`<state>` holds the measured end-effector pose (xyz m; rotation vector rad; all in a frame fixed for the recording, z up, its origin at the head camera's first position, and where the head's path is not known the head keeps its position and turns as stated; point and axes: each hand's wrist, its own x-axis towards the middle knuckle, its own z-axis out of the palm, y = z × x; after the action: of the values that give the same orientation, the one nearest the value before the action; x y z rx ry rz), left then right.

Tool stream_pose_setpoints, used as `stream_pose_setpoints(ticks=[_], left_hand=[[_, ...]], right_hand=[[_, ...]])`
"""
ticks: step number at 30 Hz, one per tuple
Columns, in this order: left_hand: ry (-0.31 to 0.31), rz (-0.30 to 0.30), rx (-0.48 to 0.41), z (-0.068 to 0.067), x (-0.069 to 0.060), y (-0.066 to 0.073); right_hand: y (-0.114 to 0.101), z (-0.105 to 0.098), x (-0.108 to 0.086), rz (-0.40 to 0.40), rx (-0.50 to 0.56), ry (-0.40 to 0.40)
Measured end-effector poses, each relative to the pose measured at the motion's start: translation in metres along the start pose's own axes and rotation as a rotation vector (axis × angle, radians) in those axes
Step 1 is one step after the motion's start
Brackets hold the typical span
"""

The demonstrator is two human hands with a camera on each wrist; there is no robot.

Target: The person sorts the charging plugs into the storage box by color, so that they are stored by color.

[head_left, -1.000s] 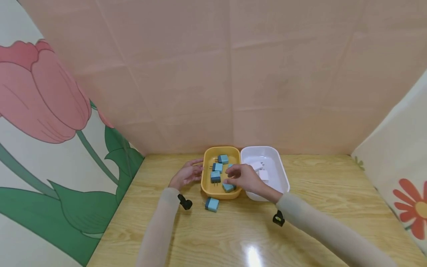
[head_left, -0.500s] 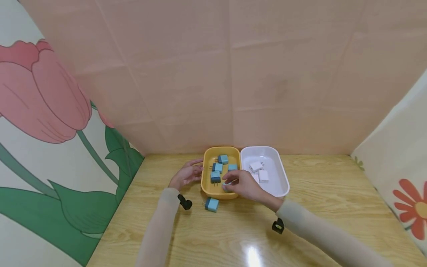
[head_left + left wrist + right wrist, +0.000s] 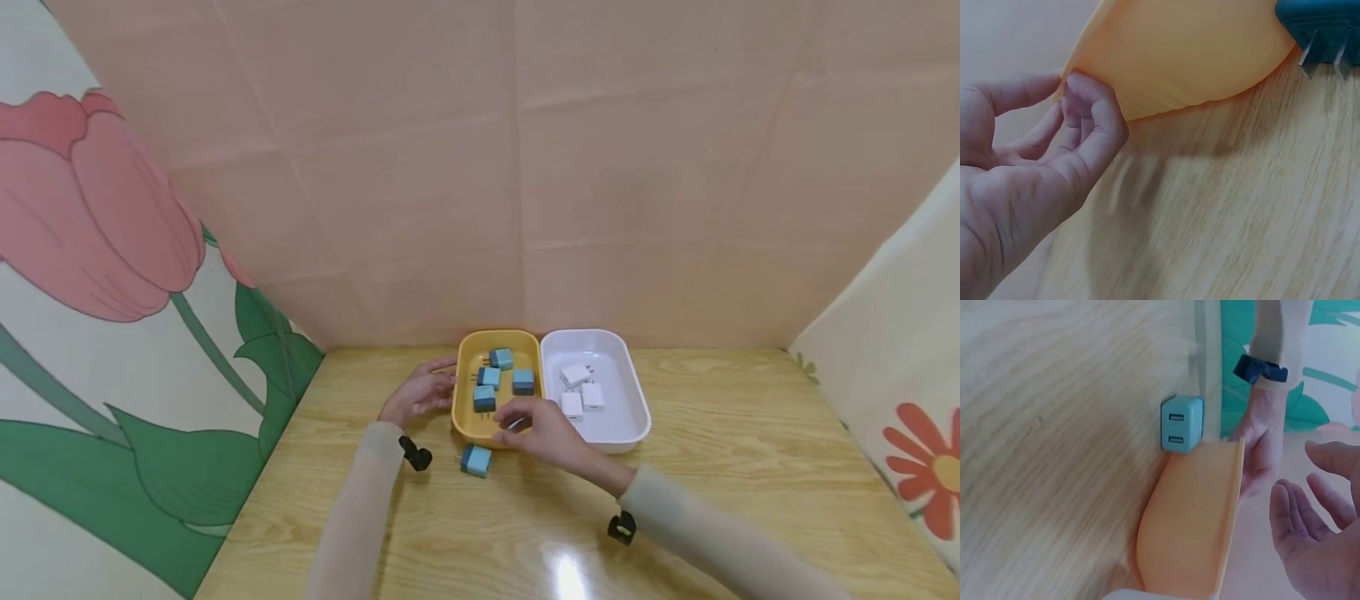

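Observation:
In the head view, a yellow tray (image 3: 465, 430) holds several blue USB chargers (image 3: 484, 398). My left hand (image 3: 422, 394) is at its left side; in the left wrist view its bent fingers touch the tray wall (image 3: 1172, 56) near the rim. Over the tray's front right corner hovers my right hand (image 3: 546, 429), fingers curved. Nothing shows between thumb and fingers of the right hand (image 3: 1325, 519) in its wrist view. It may cover another charger in that corner. One blue charger (image 3: 477, 460) lies on the table before the tray; the right wrist view shows this charger (image 3: 1182, 424) with two USB ports.
A white tray (image 3: 636, 400) with three white chargers (image 3: 592, 397) stands against the yellow tray's right side. Both trays sit near the back edge of the wooden table (image 3: 712, 467), before a pinkish cloth backdrop (image 3: 420, 208). Flower-printed sheets (image 3: 90, 275) hang at the sides.
My right hand has moved toward the front of the yellow tray, uncovering a blue charger at its right side and the white chargers. The charger at its front right is now out of sight. Left hand unchanged.

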<state>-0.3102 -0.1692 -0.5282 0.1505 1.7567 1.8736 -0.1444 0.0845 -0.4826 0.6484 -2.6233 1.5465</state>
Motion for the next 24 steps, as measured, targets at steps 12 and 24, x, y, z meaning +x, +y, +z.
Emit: stream_pose_setpoints(ticks=[12,24], left_hand=[[-0.007,-0.052,0.009,-0.001,0.0,0.004],[-0.001,-0.038,0.017,-0.001,-0.002,0.002]], right_hand=[[-0.005,0.02,-0.011,-0.028,-0.061,-0.061],[0.005,0.038,-0.019,-0.021,-0.063,-0.08]])
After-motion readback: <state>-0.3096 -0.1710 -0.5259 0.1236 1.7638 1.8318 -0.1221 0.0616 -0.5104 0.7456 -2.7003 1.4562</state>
